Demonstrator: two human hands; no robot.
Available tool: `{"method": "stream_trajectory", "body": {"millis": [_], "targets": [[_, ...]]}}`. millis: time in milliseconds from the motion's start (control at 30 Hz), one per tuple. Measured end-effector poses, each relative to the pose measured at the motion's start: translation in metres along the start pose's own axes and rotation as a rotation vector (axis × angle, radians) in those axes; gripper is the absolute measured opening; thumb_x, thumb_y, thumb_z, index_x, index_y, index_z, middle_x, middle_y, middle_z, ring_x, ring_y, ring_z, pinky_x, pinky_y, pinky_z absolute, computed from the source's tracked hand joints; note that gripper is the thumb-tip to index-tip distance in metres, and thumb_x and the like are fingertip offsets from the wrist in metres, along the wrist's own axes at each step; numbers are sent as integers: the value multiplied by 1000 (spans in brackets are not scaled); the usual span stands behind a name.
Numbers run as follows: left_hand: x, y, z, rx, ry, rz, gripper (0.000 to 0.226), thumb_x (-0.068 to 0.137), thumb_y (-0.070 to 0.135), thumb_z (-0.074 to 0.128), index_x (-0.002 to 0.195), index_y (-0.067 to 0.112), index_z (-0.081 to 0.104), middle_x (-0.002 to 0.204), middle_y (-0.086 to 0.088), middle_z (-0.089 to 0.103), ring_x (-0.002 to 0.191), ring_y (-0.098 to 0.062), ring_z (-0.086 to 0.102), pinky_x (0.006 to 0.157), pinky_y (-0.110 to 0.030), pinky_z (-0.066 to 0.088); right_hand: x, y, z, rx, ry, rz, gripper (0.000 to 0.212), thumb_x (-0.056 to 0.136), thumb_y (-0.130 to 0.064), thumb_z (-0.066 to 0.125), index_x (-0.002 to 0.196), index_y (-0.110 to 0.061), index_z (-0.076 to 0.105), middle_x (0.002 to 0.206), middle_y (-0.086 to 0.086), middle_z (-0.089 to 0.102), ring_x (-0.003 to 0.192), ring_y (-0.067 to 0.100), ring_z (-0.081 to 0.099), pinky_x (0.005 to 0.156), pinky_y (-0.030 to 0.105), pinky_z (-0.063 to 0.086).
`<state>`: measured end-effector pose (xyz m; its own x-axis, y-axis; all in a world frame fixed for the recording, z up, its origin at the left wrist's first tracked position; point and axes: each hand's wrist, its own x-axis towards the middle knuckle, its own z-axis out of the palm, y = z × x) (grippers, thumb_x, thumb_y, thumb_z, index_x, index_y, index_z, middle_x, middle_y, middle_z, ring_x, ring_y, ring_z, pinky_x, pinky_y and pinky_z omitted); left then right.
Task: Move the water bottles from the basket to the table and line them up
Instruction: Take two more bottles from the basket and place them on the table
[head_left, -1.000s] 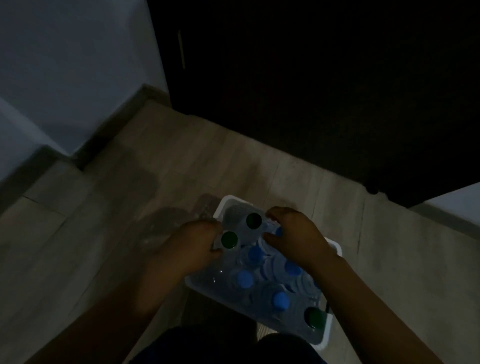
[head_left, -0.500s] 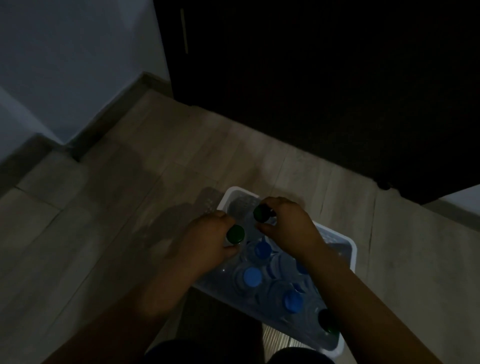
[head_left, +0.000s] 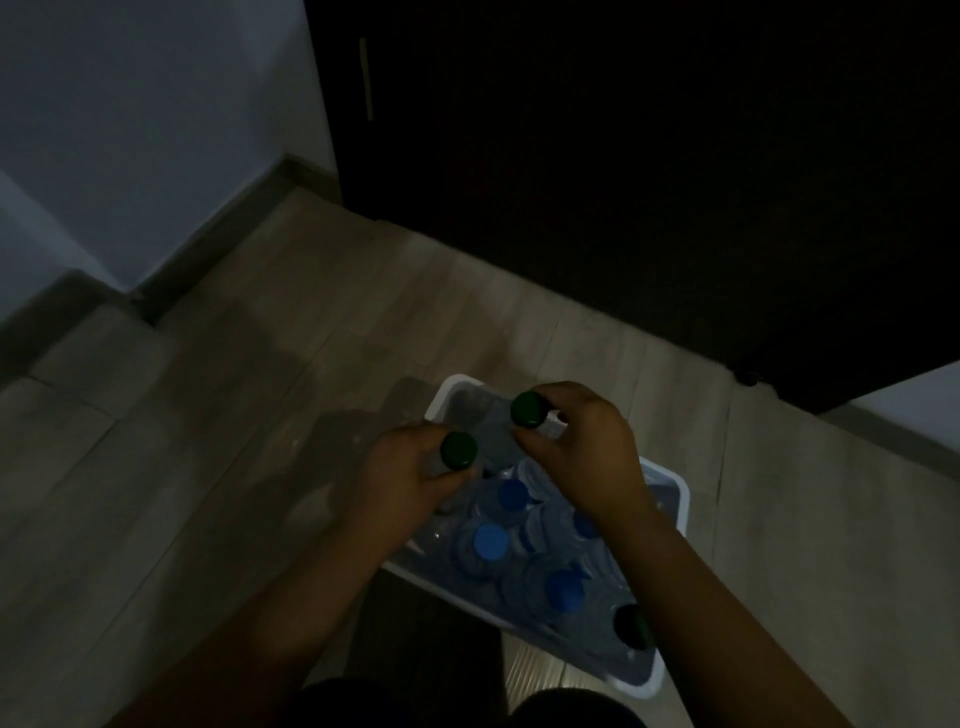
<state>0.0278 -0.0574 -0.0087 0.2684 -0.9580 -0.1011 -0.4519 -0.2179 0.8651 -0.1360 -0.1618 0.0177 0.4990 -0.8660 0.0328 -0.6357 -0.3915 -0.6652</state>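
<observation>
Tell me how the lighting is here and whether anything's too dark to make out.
Head view: dim overall; the dark furniture top right shows almost no detail. Head view: a soft shadow falls on the floor left of the basket; blue caps read clearly, the green-capped bottles in the left hand and right hand look near-black on top.

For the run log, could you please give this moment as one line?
left hand grips green-capped bottle; right hand grips second green-capped bottle; basket holds blue-capped bottles; table unseen
</observation>
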Motion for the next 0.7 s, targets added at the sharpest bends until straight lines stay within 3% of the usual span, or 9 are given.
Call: {"method": "stream_trajectory", "body": {"millis": [67,133,233,333,500,600,700], "targets": [[-4,16,-11,16,0,9,12,79,19,75,89,19,69,76,17,64,73,13,58,62,0,39,-6,-13,-15,27,37,-4,21,79,-16,75,99,-13,69,98,-3,66,88,13,60,79,25,48],[-8,37,-28,52,11,20,8,79,20,74,82,17,67,71,12,65,70,8,59,59,-5,41,-11,-30,-33,38,46,-4,23,79,-16,76,101,-14,69,99,-5,66,90,11,60,80,23,47],[-18,85,-58,118,22,42,9,79,20,74,78,20,65,71,15,61,69,8,58,63,-5,39,-17,-62,-68,54,41,12,24,80,-18,76,102,-15,68,98,-8,64,89,4,57,79,10,42],[-30,138,-92,136,28,25,12,80,18,73,87,9,69,83,4,66,77,-6,60,68,-5,37,-23,-103,-112,57,49,16,25,80,-19,76,103,-16,67,97,-13,60,87,-3,53,77,-2,35],[-53,240,-156,110,27,12,20,82,25,71,99,15,69,95,10,65,84,1,58,74,-2,38,-35,-185,-196,118,60,15,26,79,-16,76,100,-25,64,95,-18,60,92,-11,56,81,5,40],[-69,304,-198,37,34,22,17,80,20,73,96,17,69,90,13,65,82,7,61,73,0,41,-43,-243,-252,128,90,7,28,78,-17,77,100,-25,63,98,-26,57,95,-12,55,84,7,42],[-83,368,-239,-83,66,7,20,78,17,74,92,29,67,90,17,68,87,4,64,76,-6,47,-48,-303,-310,174,128,18,23,79,-17,75,98,-23,65,97,-21,62,93,-6,59,81,8,45]]}}
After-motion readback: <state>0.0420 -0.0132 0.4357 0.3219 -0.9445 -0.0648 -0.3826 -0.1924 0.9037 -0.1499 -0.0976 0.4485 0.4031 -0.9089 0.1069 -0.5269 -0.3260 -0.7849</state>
